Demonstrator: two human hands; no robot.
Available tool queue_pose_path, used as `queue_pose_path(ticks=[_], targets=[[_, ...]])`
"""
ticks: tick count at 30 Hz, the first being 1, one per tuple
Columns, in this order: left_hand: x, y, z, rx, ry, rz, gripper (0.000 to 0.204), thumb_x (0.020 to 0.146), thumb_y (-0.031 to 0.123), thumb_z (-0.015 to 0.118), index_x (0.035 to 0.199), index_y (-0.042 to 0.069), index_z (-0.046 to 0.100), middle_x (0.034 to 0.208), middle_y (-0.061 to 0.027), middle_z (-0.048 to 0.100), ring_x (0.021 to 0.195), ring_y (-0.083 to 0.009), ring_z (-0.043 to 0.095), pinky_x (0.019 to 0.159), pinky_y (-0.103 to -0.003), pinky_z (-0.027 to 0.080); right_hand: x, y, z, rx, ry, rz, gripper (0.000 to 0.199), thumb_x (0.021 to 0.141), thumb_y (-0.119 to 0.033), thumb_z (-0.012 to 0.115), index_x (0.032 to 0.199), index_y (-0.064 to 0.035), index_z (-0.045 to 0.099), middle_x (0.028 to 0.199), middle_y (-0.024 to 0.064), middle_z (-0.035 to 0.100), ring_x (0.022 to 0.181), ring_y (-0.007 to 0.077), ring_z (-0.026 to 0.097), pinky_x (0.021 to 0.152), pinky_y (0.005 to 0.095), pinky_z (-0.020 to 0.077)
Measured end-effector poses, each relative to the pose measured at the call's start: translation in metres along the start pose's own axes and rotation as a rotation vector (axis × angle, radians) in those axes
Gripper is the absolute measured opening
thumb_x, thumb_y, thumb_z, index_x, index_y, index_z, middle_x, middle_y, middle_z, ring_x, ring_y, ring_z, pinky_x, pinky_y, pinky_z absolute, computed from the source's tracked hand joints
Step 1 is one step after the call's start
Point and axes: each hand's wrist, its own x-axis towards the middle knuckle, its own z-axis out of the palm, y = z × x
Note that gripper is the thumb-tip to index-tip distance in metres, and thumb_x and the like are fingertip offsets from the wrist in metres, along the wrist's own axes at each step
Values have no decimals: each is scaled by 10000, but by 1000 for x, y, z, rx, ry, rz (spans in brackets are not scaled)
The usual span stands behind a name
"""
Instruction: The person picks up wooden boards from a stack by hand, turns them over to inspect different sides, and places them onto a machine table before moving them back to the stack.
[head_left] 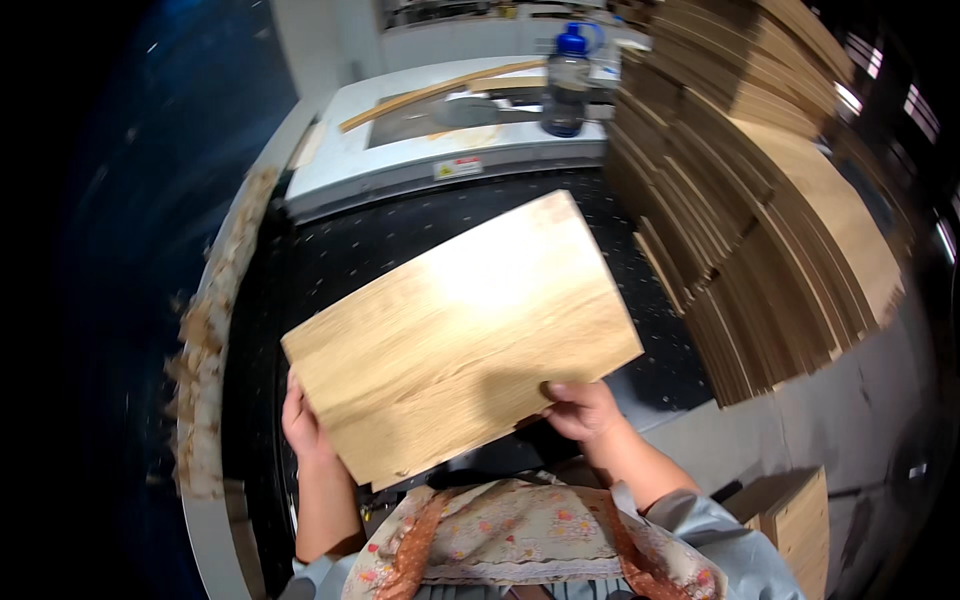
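Observation:
Between my two hands is a rectangular light wood-grain board [440, 340], held tilted over a black bed speckled with white dots. My left hand [302, 418] grips its left short edge, with most of the fingers hidden underneath. On the near long edge, toward the right, my right hand [580, 408] has its thumb on top and its fingers below the board. Light glares off the board's upper face. A second thin edge shows under its near left corner, but I cannot tell whether that is another board.
A tall stack of brown boards [740, 250] stands on the right. Beyond the black bed [400, 235], a white machine top [330, 150] carries a blue-capped bottle [567, 90] and a wood strip [430, 95]. Frayed material lines the left rail [205, 340]. A wooden block [800, 525] sits lower right.

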Motion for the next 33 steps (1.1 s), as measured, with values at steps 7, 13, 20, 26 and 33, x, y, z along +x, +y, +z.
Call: queue_pose_path(ticks=[7, 13, 20, 26, 33], targets=[[-1, -4, 33, 151, -37, 95, 392, 936, 196, 350, 1284, 30, 418, 1209, -144, 533, 1088, -240, 542, 904, -369, 467, 1, -6, -3, 36, -30, -64, 536, 733, 28, 620, 1239, -49, 458, 1184, 109, 553, 1087, 259, 523, 887, 393, 435], [2, -12, 26, 217, 4, 91, 389, 952, 219, 327, 1277, 31, 429, 1199, -149, 540, 1054, -246, 567, 875, -371, 485, 3, -5, 8, -110, -5, -120, 609, 678, -7, 654, 1247, -41, 442, 1181, 104, 542, 1128, 291, 485, 968, 442, 382], [-3, -13, 32, 266, 119, 89, 390, 941, 237, 336, 1272, 61, 445, 1179, -128, 551, 1038, -237, 567, 854, -366, 485, 1, -8, 24, -166, -84, -65, 526, 735, 15, 644, 1228, -23, 464, 1175, 111, 538, 1110, 235, 505, 941, 358, 411], [-5, -9, 21, 306, 86, 150, 401, 940, 251, 331, 1279, 63, 436, 1183, -126, 547, 1034, -230, 569, 851, -358, 486, 4, -8, 39, -232, -190, -34, 575, 725, 3, 676, 1250, -15, 443, 1213, 118, 514, 1127, 240, 491, 964, 365, 390], [-7, -7, 31, 281, 102, 133, 392, 936, 212, 326, 1273, 46, 438, 1183, -135, 548, 1043, -233, 568, 863, -355, 482, 9, -4, 37, -282, -189, -86, 538, 735, 7, 659, 1234, -10, 458, 1181, 115, 533, 1111, 242, 499, 955, 363, 393]])
